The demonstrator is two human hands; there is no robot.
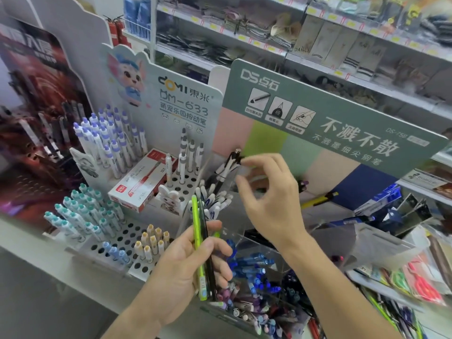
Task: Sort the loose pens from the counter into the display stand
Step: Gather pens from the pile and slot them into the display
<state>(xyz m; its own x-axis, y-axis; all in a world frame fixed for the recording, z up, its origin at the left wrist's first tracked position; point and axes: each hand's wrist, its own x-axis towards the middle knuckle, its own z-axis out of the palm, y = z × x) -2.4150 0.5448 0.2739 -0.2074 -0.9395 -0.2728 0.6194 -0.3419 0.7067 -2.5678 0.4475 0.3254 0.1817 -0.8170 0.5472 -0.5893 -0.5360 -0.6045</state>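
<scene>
Black-and-white pen [228, 167] pinched at its top by right hand [270, 204], at twelve o'clock of left hand [193, 263], which grips spare pens [201, 250]. Recommend lowering it upright, releasing once seated.

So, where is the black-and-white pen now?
Head view, centre: the right hand pinches the black-and-white pen over a clear compartment of white pens.

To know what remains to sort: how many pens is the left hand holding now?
2. A light green pen and a dark pen lie side by side, upright, in the left hand. Another pen behind them may be hidden.
</scene>
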